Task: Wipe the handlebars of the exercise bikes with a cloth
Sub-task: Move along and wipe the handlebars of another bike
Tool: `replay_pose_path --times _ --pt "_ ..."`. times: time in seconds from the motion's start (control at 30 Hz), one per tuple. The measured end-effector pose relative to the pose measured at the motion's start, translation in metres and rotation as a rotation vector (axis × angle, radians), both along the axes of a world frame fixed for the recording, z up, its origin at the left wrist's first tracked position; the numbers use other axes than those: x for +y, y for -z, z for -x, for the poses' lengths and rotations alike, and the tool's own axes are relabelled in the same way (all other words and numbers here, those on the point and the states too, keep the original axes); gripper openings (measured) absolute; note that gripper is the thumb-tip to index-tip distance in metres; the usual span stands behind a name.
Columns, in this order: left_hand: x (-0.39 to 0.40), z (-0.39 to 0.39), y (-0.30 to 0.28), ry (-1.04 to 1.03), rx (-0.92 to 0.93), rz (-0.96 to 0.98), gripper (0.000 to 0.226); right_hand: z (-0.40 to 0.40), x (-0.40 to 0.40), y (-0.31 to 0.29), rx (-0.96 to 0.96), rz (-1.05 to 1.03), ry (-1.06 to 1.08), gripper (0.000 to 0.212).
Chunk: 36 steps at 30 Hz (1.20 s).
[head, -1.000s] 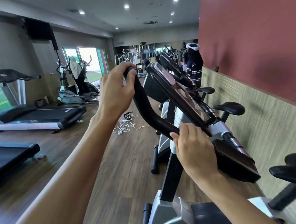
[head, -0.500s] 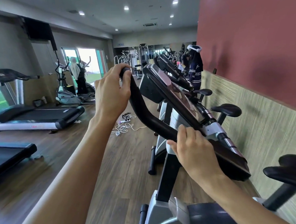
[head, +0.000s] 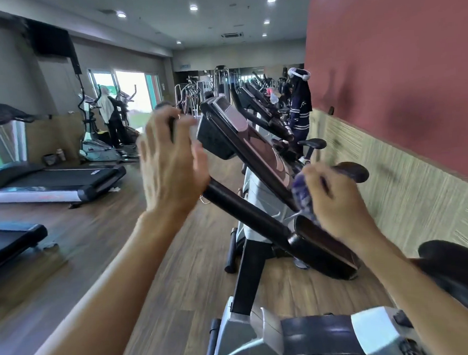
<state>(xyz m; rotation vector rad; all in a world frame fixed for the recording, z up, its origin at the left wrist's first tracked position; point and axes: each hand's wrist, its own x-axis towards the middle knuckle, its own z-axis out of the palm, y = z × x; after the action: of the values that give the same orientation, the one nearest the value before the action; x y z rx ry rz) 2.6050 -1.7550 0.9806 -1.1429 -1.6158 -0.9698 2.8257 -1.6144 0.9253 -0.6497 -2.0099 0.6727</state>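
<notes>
Your left hand [head: 170, 164] is blurred, its fingers [head: 182, 123] loosely spread around the upper end of the black handlebar [head: 245, 206], and you cannot tell whether they touch it. Your right hand [head: 337, 199] holds a bunched blue-and-white cloth [head: 302, 192] against the lower edge of the bike's tilted console [head: 250, 144], just above the handlebar's dark end pad [head: 323, 246]. More exercise bikes [head: 261, 105] line the red wall, where a person in a striped top [head: 301, 106] stands. Treadmills [head: 54, 181] sit on the wooden floor [head: 156, 276] to your left.
</notes>
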Motion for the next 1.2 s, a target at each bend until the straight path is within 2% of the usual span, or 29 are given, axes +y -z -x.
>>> replay_pose_path --times 0.1,0.2,0.3,0.47,0.6,0.73,0.87,0.97,1.07,1.2 --pt "0.021 -0.023 0.038 0.138 0.149 0.284 0.014 0.0 -0.02 0.04 -0.202 -0.185 -0.094 0.047" --pt "0.038 -0.031 0.061 -0.014 0.139 0.44 0.029 -0.005 -0.016 0.044 -0.181 -0.19 -0.143 0.049" --pt "0.041 -0.034 0.064 -0.09 0.141 0.462 0.038 -0.007 -0.015 0.044 -0.152 -0.243 -0.16 0.04" --pt "0.025 -0.02 0.052 -0.031 0.234 0.591 0.037 0.005 -0.027 0.036 -0.094 -0.357 -0.239 0.03" --pt "-0.003 0.001 0.033 -0.156 0.255 0.482 0.041 0.03 -0.039 0.024 0.014 -0.386 -0.277 0.029" --pt "-0.025 0.032 -0.008 -0.233 0.303 0.494 0.048 0.087 -0.061 0.013 0.089 -0.408 -0.161 0.029" --pt "-0.026 0.069 -0.042 -0.196 0.503 0.609 0.052 0.143 -0.075 0.013 -0.055 -0.583 0.149 0.037" --pt "-0.023 0.096 -0.07 -0.148 0.63 0.575 0.044 0.171 -0.077 0.001 -0.04 -0.63 0.235 0.047" --pt "-0.015 0.115 -0.088 0.126 0.625 0.596 0.038 0.185 -0.078 -0.001 0.038 -0.64 0.34 0.059" --pt "-0.004 0.128 -0.088 0.434 0.532 0.592 0.036 0.177 -0.08 0.024 0.029 -0.832 0.555 0.06"
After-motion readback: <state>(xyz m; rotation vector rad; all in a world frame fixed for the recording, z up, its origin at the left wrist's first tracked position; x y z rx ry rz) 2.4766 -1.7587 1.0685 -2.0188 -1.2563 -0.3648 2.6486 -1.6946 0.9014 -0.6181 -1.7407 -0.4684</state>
